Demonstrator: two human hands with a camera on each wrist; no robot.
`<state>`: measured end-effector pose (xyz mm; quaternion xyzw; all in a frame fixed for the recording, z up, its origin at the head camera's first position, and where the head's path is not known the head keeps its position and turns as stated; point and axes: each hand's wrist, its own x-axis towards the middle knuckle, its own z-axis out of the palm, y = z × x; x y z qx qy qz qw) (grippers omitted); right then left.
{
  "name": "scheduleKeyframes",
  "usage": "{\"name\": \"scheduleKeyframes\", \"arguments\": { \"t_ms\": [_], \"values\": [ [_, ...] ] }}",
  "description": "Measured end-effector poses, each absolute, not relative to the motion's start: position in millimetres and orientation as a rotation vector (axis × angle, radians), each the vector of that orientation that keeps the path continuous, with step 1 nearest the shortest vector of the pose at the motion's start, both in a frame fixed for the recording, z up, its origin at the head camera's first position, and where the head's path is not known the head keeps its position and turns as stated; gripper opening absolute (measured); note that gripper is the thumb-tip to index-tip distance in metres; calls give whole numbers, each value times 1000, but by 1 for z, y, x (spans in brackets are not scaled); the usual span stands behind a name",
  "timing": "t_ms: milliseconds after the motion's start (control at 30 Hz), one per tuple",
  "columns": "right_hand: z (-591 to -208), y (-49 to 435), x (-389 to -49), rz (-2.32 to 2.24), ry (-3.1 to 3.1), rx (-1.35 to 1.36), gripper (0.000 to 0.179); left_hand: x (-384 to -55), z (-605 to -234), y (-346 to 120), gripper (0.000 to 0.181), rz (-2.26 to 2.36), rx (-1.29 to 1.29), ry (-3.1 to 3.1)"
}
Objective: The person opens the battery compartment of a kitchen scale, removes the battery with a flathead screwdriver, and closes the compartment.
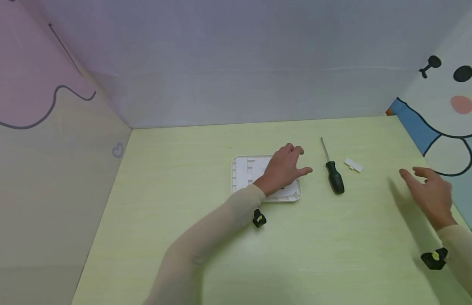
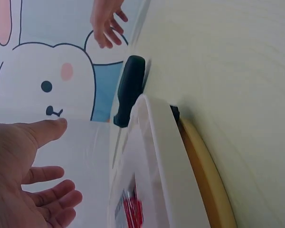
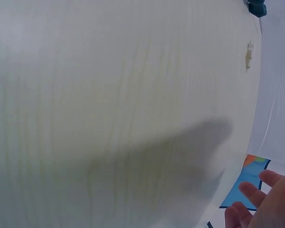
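A white rectangular plastic housing (image 1: 241, 173) with rounded corners lies on the table, partly hidden under my left arm. Above it hovers my left hand (image 1: 282, 168), thumb stretched out and fingers loosely bent, holding nothing. In the left wrist view, red wires (image 2: 133, 209) show inside the housing (image 2: 173, 175). To the right lies a screwdriver (image 1: 335, 178) with a dark green handle, its shaft pointing away. Beside it is a small white plastic cover (image 1: 353, 165). My right hand (image 1: 430, 195) is raised over the table's right side, fingers relaxed and nothing in them.
The pale yellow-green table (image 1: 163, 212) meets a plain wall (image 1: 240, 84) at the back. Printed side panels stand left and right, the right one with a cartoon animal (image 1: 449, 114). Dark wrist cameras (image 1: 259, 218) hang below both wrists.
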<state>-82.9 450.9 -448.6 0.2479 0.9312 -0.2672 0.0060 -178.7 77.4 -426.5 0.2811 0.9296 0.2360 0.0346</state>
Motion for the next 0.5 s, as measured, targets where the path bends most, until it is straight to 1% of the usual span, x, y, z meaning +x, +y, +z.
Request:
{"name": "scheduleKeyframes", "arguments": {
  "t_ms": [300, 500],
  "values": [
    [-451, 456, -71, -787, 2942, 829, 77, -159, -427, 124, 45, 583, 957, 2879],
    [-453, 466, -64, -796, 2927, 877, 76, -149, -433, 151, 48, 536, 898, 2852]
  ]
}}
